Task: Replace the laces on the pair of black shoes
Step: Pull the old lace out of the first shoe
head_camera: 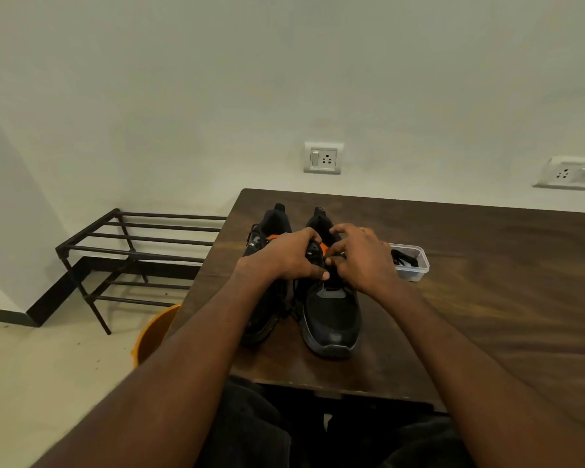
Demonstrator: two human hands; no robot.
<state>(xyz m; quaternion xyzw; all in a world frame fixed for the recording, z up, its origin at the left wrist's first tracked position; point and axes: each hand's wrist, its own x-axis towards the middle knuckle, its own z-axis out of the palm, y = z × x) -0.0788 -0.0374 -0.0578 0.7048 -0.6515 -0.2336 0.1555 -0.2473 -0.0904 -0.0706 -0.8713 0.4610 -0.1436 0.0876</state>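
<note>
Two black shoes stand side by side on the dark wooden table [487, 298], toes toward me. The right shoe [331, 319] shows its toe and part of its laces. The left shoe [271, 224] is mostly hidden under my left forearm. My left hand [284, 255] curls over the lace area of the right shoe, thumb pressed near the eyelets. My right hand [358, 258] sits opposite it, fingers bent and pinching the black lace [331, 280] at the shoe's throat. An orange lining [324, 248] shows between my hands.
A clear plastic box [416, 268] with black laces [404, 260] inside sits on the table just right of my right hand. A black metal shoe rack [122, 251] stands on the floor to the left. An orange bucket [152, 332] is beside the table's left edge.
</note>
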